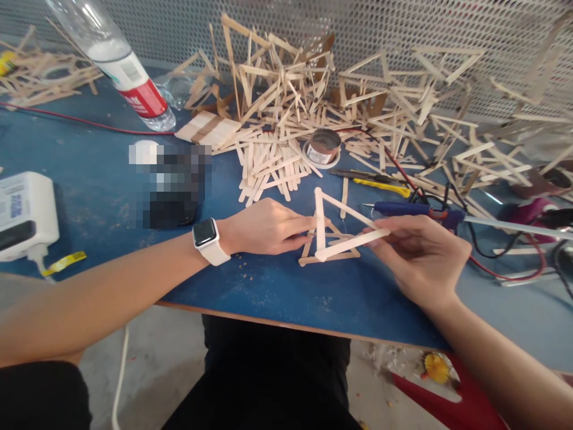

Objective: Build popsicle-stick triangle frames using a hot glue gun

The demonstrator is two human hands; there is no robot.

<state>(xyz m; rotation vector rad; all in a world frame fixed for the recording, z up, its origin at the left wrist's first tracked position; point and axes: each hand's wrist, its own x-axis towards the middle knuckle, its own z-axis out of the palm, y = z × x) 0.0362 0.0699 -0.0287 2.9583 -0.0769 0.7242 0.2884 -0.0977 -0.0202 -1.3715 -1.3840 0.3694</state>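
A triangle of pale wooden sticks (319, 224) is held up above the blue table, tilted. My right hand (421, 257) pinches its right corner between thumb and fingers. My left hand (268, 227), with a white watch on the wrist, has its fingers together at the left side of the frame of sticks; the fingertips are partly hidden behind an upright stick. Below and behind the raised triangle, another stick triangle (307, 261) lies low near the table top. Whether the two triangles are joined is not clear.
Heaped loose sticks (273, 161) and stick triangles line the mesh at the back. Around the hands are a round tin (323, 146), a yellow cutter (382, 187), a blue glue gun (403, 209) with cables, a blurred dark object, a plastic bottle (134, 83) and a white charger (27, 215).
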